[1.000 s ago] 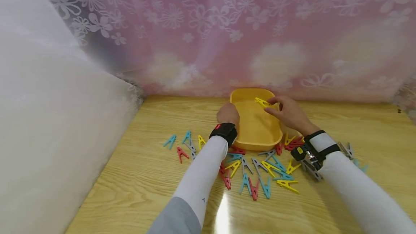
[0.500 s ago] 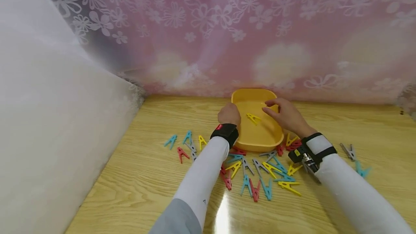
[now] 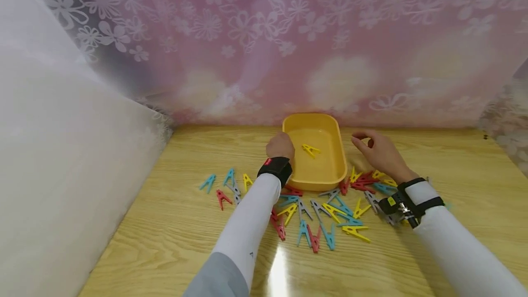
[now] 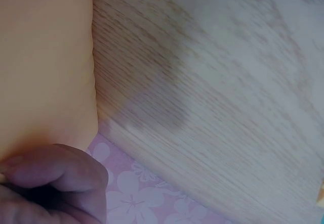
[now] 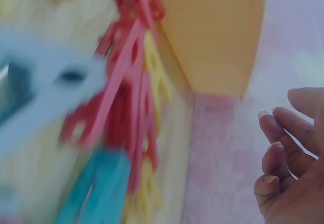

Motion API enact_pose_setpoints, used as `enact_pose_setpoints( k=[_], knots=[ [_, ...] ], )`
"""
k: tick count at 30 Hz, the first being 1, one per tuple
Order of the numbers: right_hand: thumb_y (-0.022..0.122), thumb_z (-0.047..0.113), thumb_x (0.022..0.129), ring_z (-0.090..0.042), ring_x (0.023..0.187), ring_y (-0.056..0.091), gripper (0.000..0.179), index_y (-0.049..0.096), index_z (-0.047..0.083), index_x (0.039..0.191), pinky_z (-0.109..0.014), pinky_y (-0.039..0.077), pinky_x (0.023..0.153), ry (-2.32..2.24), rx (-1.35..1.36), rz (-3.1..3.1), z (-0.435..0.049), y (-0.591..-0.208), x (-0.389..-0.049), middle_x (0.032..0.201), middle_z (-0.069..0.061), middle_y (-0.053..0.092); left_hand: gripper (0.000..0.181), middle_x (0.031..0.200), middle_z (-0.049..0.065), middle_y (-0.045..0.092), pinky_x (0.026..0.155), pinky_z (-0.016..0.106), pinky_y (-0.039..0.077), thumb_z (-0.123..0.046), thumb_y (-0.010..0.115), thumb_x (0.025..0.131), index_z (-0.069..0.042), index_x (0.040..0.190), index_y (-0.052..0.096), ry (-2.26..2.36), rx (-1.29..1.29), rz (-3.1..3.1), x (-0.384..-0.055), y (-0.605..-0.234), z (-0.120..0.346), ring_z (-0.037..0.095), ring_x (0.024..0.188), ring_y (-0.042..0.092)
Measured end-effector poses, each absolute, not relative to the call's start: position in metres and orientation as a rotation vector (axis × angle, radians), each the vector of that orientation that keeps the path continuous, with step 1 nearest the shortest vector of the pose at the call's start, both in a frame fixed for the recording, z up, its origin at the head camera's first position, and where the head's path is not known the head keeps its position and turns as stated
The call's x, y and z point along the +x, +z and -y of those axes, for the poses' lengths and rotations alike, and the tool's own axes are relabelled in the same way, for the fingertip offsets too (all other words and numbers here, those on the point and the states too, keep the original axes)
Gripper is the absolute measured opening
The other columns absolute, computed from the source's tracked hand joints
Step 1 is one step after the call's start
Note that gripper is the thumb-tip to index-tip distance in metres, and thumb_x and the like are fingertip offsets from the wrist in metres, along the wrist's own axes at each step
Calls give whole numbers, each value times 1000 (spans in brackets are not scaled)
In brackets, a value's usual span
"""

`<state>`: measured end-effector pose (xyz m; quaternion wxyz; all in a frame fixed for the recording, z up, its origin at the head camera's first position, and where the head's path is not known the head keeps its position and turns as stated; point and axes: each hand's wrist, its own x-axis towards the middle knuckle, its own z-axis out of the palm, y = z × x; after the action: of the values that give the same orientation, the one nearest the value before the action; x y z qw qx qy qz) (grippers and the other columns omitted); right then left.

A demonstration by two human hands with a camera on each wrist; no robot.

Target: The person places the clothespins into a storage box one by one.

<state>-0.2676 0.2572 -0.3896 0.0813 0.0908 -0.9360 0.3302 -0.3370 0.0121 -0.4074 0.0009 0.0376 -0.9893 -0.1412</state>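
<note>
A yellow plastic basin (image 3: 330, 164) stands on the table against the backdrop, with one yellow clothespin (image 3: 310, 151) lying inside. My left hand (image 3: 280, 145) grips the basin's left rim; the left wrist view shows its curled fingers (image 4: 55, 171) at the basin wall (image 4: 45, 62). To the right of the basin hangs my right hand (image 3: 381, 154), holding nothing, its fingers loosely bent. In the right wrist view those fingers (image 5: 281, 133) are apart from the basin's outer wall (image 5: 217, 37). Red clothespins (image 5: 126, 82) lie in a heap beside the basin.
Several blue, grey, yellow and red clothespins (image 3: 315, 239) are scattered in front of the basin. A smaller group, with a red clothespin (image 3: 223, 199), lies left of my left forearm. A pink floral cloth (image 3: 247, 58) closes off the back, and a white sheet (image 3: 62, 150) the left.
My right hand let go of the yellow clothespin, which dropped into the basin. It then moved right, out past the basin's rim. My left hand stayed on the rim; the head view shifted slightly.
</note>
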Motion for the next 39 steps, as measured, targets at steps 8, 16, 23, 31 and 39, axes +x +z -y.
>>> enact_pose_setpoints(
  k=[8,16,23,31,39],
  knots=[
    [43,42,100,-31,85,50,52,55,-1,127,-39,40,64,971,124,2795,-302,-401,-249,118,-22,57,22,97,5,70,69,36,55,-22,55,96,-7,108,67,-469,132,3125,-340,-405,-6,22,84,67],
    [40,41,101,-36,91,53,52,53,-3,126,-42,43,66,935,-79,2822,-344,-414,-231,119,-25,54,23,94,6,70,67,37,55,-23,52,98,-8,104,68,-474,119,3114,-345,-411,-1,23,82,67],
    [43,42,100,-43,89,56,56,51,-8,123,-49,45,63,851,-209,2908,-368,-418,-217,114,-31,54,23,90,7,69,64,36,55,-22,52,99,-6,104,66,-476,113,3100,-344,-415,-1,23,78,67],
    [44,66,90,-36,80,58,82,49,-11,118,-47,42,59,775,-402,3135,-380,-415,-205,103,-28,58,22,88,7,68,66,36,55,-24,55,97,-5,104,66,-459,126,3124,-340,-409,-5,22,75,66],
    [48,70,85,-24,62,54,77,57,-5,100,-46,38,58,775,-504,3210,-386,-414,-200,70,-8,57,23,91,8,69,68,37,55,-22,53,98,-5,105,66,-458,115,3123,-337,-406,-15,23,81,67]
  ],
)
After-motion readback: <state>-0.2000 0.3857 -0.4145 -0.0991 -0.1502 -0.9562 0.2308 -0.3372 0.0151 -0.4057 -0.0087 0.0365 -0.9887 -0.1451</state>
